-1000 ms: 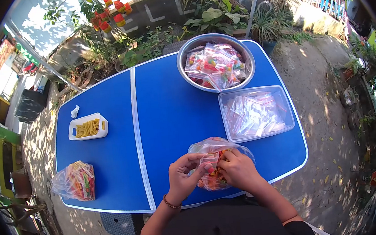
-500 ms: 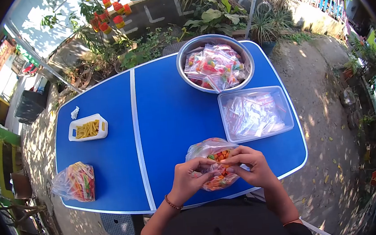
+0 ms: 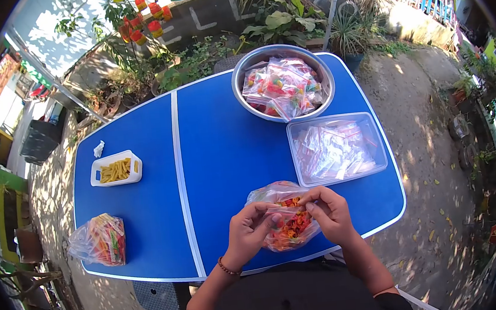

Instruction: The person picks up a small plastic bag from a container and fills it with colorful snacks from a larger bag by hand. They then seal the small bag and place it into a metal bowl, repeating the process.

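Close to the table's near edge sits a clear plastic bag (image 3: 290,234) full of small orange, red and green pieces. Over its mouth, a small clear plastic bag (image 3: 289,209) is stretched flat between my two hands. My left hand (image 3: 248,229) pinches one side of it between thumb and fingers. The other side is pinched by my right hand (image 3: 328,211). Colourful pieces show through and below the small bag. Just beyond my right hand stands a clear plastic tub (image 3: 383,167) holding many small clear bags.
A steel bowl (image 3: 239,96) piled with filled small bags stands at the back right of the blue table (image 3: 230,150). To the left are a white basket (image 3: 138,175) of yellow sticks, a crumpled white tissue (image 3: 99,148) and another bag of coloured strips (image 3: 105,241).
My hands have moved apart, the right one outward, and the small bag is now spread wider between them. The other things on the table have stayed in place.
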